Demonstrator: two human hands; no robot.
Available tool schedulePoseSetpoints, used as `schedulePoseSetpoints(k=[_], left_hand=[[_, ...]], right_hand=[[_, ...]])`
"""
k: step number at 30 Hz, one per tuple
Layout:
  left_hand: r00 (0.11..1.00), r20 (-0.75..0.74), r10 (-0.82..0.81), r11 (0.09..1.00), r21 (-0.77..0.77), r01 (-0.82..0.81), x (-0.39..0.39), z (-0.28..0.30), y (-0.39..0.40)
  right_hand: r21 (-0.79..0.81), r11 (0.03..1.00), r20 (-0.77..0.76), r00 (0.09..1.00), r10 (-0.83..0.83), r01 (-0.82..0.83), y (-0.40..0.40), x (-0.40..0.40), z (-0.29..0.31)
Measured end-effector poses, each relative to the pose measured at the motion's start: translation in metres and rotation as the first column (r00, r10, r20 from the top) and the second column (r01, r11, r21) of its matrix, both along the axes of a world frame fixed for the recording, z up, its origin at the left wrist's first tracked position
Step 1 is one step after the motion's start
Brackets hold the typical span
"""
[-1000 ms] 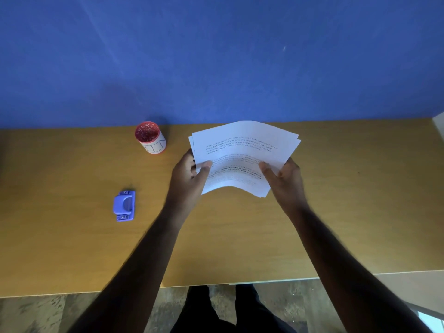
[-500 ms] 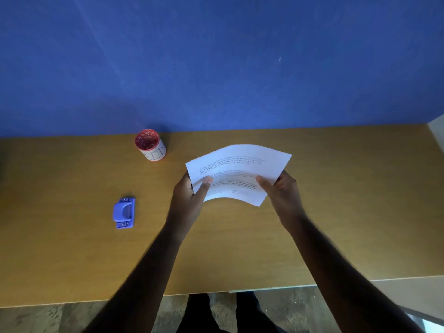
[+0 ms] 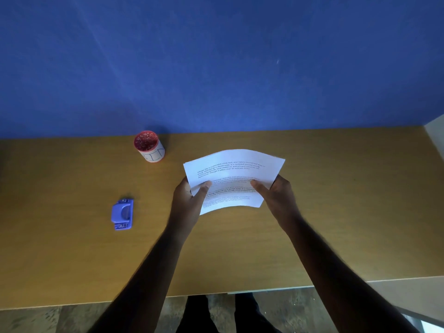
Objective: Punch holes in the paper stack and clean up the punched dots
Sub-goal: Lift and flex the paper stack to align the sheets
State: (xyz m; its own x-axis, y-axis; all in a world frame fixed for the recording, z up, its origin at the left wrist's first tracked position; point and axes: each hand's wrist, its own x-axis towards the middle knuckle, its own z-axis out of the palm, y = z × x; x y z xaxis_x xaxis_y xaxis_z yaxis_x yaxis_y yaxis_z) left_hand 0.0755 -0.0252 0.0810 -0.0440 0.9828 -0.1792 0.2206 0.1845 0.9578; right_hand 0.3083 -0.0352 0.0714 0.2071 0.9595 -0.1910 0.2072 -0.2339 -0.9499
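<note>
A stack of white printed paper (image 3: pixel 236 168) is held above the middle of the wooden table (image 3: pixel 348 212), bowed upward in the centre. My left hand (image 3: pixel 189 200) grips its left edge with the thumb on top. My right hand (image 3: pixel 276 195) grips the right edge the same way. A small blue hole punch (image 3: pixel 122 213) lies on the table to the left of my left arm, well apart from it. A red cup with a white label (image 3: pixel 150 146), holding punched dots, stands at the back left near the wall.
A blue wall (image 3: pixel 216 63) rises directly behind the table. The table's front edge (image 3: pixel 240 293) runs below my forearms, with floor and my legs beyond it. A pale surface (image 3: pixel 436 131) adjoins the table at the far right.
The fanned sheets have been squared into one neat stack and brought slightly nearer to me. Both hands keep their grip on the paper.
</note>
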Motion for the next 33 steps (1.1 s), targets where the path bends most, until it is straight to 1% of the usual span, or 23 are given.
schedulePoseSetpoints(k=[3,7,9,11,13,15,17,18,20,21,24,26,30,33], left_hand=[[0.998,0.063,0.011,1.0,0.01,-0.012,0.0,0.007,0.002],[0.973,0.226,0.048,0.997,0.05,-0.06,0.002,0.018,0.007],[0.95,0.305,0.072,0.993,0.067,-0.096,0.005,0.024,0.01],[0.922,0.375,0.092,0.99,0.068,-0.127,0.009,0.03,0.013],[0.897,0.43,0.103,0.988,0.063,-0.144,0.013,0.036,0.016],[0.864,0.494,0.098,0.986,0.067,-0.15,0.016,0.041,0.018],[0.836,0.538,0.107,0.986,0.054,-0.16,0.019,0.044,0.019],[0.824,0.555,0.112,0.985,0.045,-0.164,0.02,0.045,0.02],[0.807,0.577,0.13,0.984,0.025,-0.177,0.022,0.043,0.02],[0.801,0.58,0.149,0.982,0.008,-0.189,0.022,0.041,0.02],[0.785,0.601,0.153,0.983,-0.011,-0.184,0.023,0.031,0.019],[0.782,0.608,0.136,0.987,-0.013,-0.161,0.022,0.028,0.016],[0.778,0.617,0.117,0.99,-0.012,-0.139,0.015,0.024,0.014],[0.797,0.593,0.11,0.991,-0.006,-0.132,0.004,0.018,0.013]], right_hand=[[0.022,0.999,0.002,0.999,0.035,-0.035,0.0,0.003,0.01],[0.045,0.999,-0.02,1.0,0.024,-0.023,0.0,0.014,0.016],[0.04,0.999,-0.037,0.999,-0.012,0.013,-0.001,0.019,0.017],[0.046,0.996,-0.033,0.996,-0.08,0.082,-0.002,0.024,0.015],[0.059,0.985,-0.075,0.985,-0.157,0.162,-0.003,0.029,0.013],[0.057,0.974,-0.156,0.965,-0.21,0.221,-0.006,0.031,0.01],[0.062,0.969,-0.269,0.939,-0.216,0.24,-0.009,0.031,0.009],[0.058,0.971,-0.358,0.913,-0.196,0.231,-0.011,0.029,0.008],[0.03,0.982,-0.541,0.829,-0.142,0.188,-0.015,0.024,0.007],[0.009,0.987,-0.605,0.787,-0.121,0.158,-0.016,0.02,0.007],[-0.05,0.995,-0.725,0.681,-0.099,0.091,-0.019,0.01,0.004],[-0.087,0.992,-0.746,0.654,-0.126,0.093,-0.017,0.006,0.003],[-0.096,0.988,-0.699,0.699,-0.152,0.119,-0.015,0.008,0.006],[-0.038,0.991,-0.619,0.775,-0.124,0.127,-0.014,0.015,0.01]])
